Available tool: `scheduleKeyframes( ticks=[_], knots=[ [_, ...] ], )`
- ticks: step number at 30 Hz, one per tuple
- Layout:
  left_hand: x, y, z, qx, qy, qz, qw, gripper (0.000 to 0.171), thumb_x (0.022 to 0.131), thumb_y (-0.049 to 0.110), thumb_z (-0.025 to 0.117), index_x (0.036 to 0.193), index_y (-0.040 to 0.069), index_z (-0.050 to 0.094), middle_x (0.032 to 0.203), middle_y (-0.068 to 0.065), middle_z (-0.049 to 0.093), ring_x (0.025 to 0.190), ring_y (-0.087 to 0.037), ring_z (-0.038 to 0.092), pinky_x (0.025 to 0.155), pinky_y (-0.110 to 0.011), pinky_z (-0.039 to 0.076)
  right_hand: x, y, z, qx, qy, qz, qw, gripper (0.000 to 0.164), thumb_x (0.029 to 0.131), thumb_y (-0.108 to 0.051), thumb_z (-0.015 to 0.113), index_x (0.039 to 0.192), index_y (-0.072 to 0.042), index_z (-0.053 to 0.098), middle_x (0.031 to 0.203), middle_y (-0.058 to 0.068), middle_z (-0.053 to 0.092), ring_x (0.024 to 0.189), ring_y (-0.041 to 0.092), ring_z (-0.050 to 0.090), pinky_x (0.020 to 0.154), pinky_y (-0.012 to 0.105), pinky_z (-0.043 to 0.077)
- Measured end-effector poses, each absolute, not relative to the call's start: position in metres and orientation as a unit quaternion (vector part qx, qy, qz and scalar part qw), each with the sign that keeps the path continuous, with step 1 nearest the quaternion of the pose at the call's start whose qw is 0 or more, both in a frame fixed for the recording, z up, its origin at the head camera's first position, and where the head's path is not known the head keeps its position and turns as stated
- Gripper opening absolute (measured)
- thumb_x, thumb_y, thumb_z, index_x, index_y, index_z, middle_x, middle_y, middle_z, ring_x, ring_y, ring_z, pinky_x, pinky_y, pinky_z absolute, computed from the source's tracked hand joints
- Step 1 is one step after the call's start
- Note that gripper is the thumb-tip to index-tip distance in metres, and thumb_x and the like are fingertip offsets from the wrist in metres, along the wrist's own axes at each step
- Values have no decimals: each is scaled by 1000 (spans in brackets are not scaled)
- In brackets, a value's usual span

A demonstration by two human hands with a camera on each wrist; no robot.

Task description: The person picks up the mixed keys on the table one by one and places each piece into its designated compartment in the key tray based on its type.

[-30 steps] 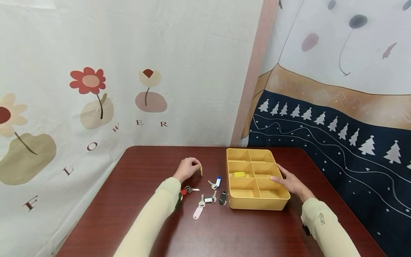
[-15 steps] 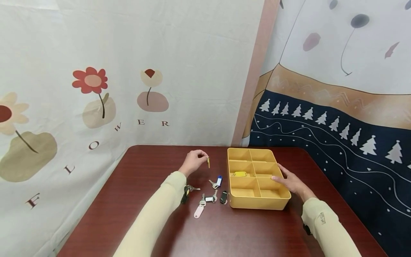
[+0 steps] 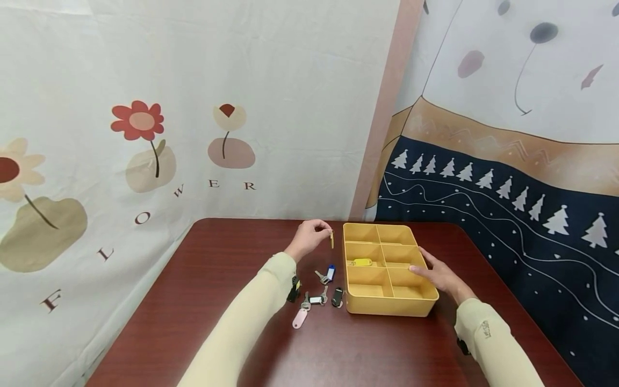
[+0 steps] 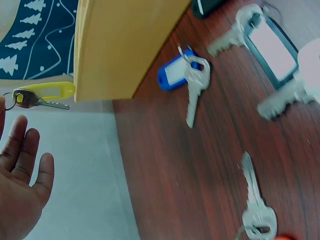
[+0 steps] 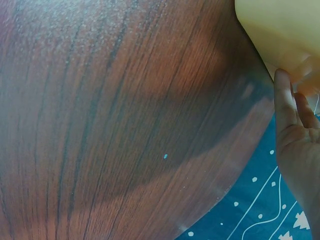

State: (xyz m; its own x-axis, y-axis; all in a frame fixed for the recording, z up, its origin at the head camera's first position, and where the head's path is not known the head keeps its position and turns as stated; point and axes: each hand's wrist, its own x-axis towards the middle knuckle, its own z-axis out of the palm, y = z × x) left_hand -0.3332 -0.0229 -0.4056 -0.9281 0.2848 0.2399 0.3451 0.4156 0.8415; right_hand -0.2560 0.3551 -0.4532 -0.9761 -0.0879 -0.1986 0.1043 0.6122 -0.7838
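My left hand (image 3: 308,239) pinches the ring of a key with a yellow tag (image 3: 332,239), which hangs beside the yellow divided box (image 3: 391,305). In the left wrist view, the key (image 4: 29,98) and its yellow tag (image 4: 62,90) dangle from the fingertips near the box wall (image 4: 125,47). Its other fingers are spread loosely. My right hand (image 3: 441,276) grips the box's right side, thumb over the rim and fingers along the outside. Another yellow key tag (image 3: 361,262) lies in the middle left compartment.
Left of the box lie several tagged keys: a blue-tagged one (image 3: 331,273), a black one (image 3: 337,297), a dark-framed one (image 3: 316,300) and a pale pink one (image 3: 300,318). Near my left sleeve, another key (image 4: 259,217) shows in the left wrist view. Curtains hang behind the table (image 3: 232,242).
My left hand has lifted the yellow-tagged key and carried it right, up to the box's left side. The right hand and the box have stayed in place.
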Motion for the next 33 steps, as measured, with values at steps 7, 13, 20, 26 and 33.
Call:
scheduleKeyframes(
  ticks=[7, 13, 20, 26, 33],
  knots=[
    [-331, 1, -400, -196, -836, -512, 22, 12, 96, 20, 66, 98, 11, 73, 99, -1, 69, 85, -17, 56, 73, -31, 47, -255, 355, -453, 4, 894, -435, 108, 93, 97, -47, 60, 159, -10, 4, 158, 32, 13, 139, 51, 24, 109, 66, 22],
    [-329, 19, -398, -213, -835, -507, 26, 13, 95, 19, 66, 98, 9, 72, 99, -3, 69, 80, -16, 55, 70, -29, 46, -255, 355, -454, 7, 897, -429, 107, 94, 96, -51, 60, 160, -11, 4, 158, 32, 15, 139, 51, 25, 109, 66, 21],
    [-327, 35, -401, -206, -840, -502, 22, 11, 95, 19, 66, 97, 10, 73, 97, -1, 69, 81, -14, 55, 71, -27, 46, -256, 355, -453, 9, 899, -425, 109, 91, 98, -48, 59, 160, -12, 3, 158, 32, 15, 139, 51, 25, 108, 67, 21],
    [-325, 46, -405, -195, -840, -506, 7, 10, 95, 19, 67, 95, 11, 73, 93, 2, 68, 79, -12, 54, 71, -27, 47, -257, 356, -453, 9, 897, -428, 109, 93, 96, -50, 60, 160, -12, 3, 158, 31, 15, 140, 50, 24, 109, 67, 20],
    [-327, 55, -411, -209, -845, -492, 11, 9, 95, 19, 68, 95, 11, 74, 95, 3, 67, 83, -12, 55, 75, -27, 47, -258, 356, -455, 11, 895, -432, 110, 92, 97, -48, 59, 160, -12, 3, 158, 32, 13, 140, 50, 23, 110, 66, 19]
  ],
)
